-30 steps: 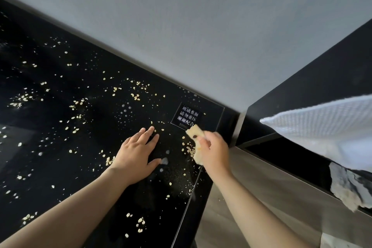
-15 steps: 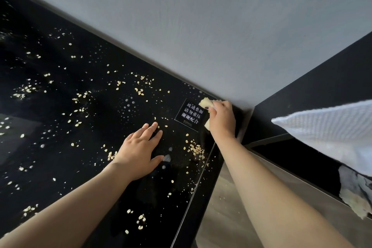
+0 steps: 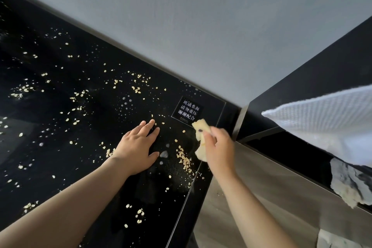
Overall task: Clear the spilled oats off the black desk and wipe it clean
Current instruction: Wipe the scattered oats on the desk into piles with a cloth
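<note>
Pale oats (image 3: 185, 160) lie scattered over the glossy black desk (image 3: 60, 147), thickest in a small pile near its right edge. My left hand (image 3: 136, 147) rests flat on the desk, fingers straight, just left of that pile. My right hand (image 3: 218, 147) grips a yellow sponge (image 3: 200, 133) at the desk's right edge, beside the pile and just below a black sticker with white writing (image 3: 188, 111). Water drops (image 3: 164, 154) dot the surface near my left thumb.
A grey wall (image 3: 201, 26) backs the desk. Right of the desk lies a gap with wooden floor (image 3: 261, 197) and a few fallen oats. A black cabinet (image 3: 312, 90) stands at the right with a white waffle towel (image 3: 332, 119) hanging over it.
My right hand has drawn the sponge back from the far right corner toward me along the desk's edge. The left hand stays flat in place.
</note>
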{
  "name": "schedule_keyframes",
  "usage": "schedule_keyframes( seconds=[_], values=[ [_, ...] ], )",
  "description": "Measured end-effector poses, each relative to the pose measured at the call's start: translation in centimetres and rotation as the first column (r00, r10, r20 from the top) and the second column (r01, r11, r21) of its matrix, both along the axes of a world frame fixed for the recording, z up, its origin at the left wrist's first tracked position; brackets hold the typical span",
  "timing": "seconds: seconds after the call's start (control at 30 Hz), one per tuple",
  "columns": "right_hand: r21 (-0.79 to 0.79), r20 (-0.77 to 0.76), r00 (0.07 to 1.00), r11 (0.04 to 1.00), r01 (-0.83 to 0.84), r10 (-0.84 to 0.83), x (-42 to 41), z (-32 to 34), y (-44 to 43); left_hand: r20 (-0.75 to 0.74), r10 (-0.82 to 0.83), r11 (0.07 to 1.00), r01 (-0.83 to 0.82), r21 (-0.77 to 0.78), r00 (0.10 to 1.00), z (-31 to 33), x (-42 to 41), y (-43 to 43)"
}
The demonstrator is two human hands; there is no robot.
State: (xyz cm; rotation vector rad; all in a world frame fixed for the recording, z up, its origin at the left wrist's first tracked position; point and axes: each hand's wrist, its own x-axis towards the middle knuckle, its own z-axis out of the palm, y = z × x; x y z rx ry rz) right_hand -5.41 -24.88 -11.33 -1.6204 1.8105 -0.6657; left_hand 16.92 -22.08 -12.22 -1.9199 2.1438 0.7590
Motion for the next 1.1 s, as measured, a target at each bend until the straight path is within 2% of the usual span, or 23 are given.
schedule_keyframes(
  seconds=[0.07,0.17,0.23,0.27,0.33,0.43,0.5,0.57,0.67,0.7,0.77,0.83,0.9,1.0,1.1],
  values=[
    [-0.043,-0.054,0.998,0.999,0.020,-0.023,-0.7,0.6,-1.6,0.005,-0.003,1.000,0.003,-0.002,1.000,0.0,-0.1,0.1],
    [-0.165,-0.292,0.955,0.986,0.004,-0.053,-1.4,0.0,-2.9,0.022,-0.015,1.000,0.015,-0.006,1.000,-0.1,0.0,0.2],
    [-0.114,-0.448,0.894,0.992,-0.050,-0.006,-1.2,-1.2,-2.8,0.026,-0.023,1.000,0.023,0.000,0.999,-0.2,0.0,0.3],
    [-0.060,-0.474,0.880,0.996,-0.060,0.024,-1.0,-1.9,-2.5,0.027,-0.028,1.000,0.027,0.005,0.999,-0.3,0.0,0.3],
    [-0.030,-0.439,0.898,0.999,-0.040,0.023,-0.8,-3.0,-1.7,0.030,-0.035,0.999,0.035,0.012,0.999,-0.4,0.0,0.5],
    [-0.109,-0.333,0.941,0.994,0.024,-0.059,-0.7,-3.7,-0.2,0.036,-0.048,0.999,0.048,0.018,0.998,-0.4,0.0,0.6],
    [-0.107,-0.313,0.950,0.994,-0.026,-0.009,-0.6,-4.0,1.3,0.034,-0.052,0.998,0.051,0.028,0.998,-0.4,0.0,0.6],
    [-0.072,-0.261,0.959,0.988,-0.137,0.114,-0.4,-4.0,2.9,0.048,-0.063,0.997,0.061,0.040,0.997,-0.3,0.0,0.6],
    [0.069,-0.068,0.967,0.968,-0.240,0.245,0.3,-3.0,5.0,0.078,-0.083,0.995,0.079,0.053,0.993,-0.1,0.0,0.5],
    [0.120,0.002,0.969,0.962,-0.247,0.249,0.5,-2.6,5.4,0.083,-0.087,0.995,0.082,0.055,0.993,0.0,0.0,0.5],
    [0.109,0.064,0.983,0.978,-0.180,0.174,0.5,-1.6,5.5,0.089,-0.087,0.995,0.083,0.057,0.992,0.0,-0.1,0.5],
    [0.029,0.049,0.998,0.999,-0.043,0.042,-0.1,-0.8,4.7,0.090,-0.085,0.995,0.080,0.059,0.992,0.0,-0.2,0.6],
    [-0.052,-0.037,0.999,0.998,0.031,-0.033,-1.1,-0.2,3.7,0.091,-0.085,0.995,0.080,0.060,0.992,0.0,-0.2,0.6],
    [-0.224,-0.283,0.958,0.974,-0.012,-0.053,-2.7,-0.8,2.3,0.084,-0.085,0.995,0.080,0.059,0.993,-0.2,-0.1,0.7],
    [-0.218,-0.401,0.915,0.975,-0.047,-0.046,-3.3,-3.0,1.7,0.076,-0.084,0.995,0.080,0.056,0.994,-0.5,0.0,0.7]
  ],
)
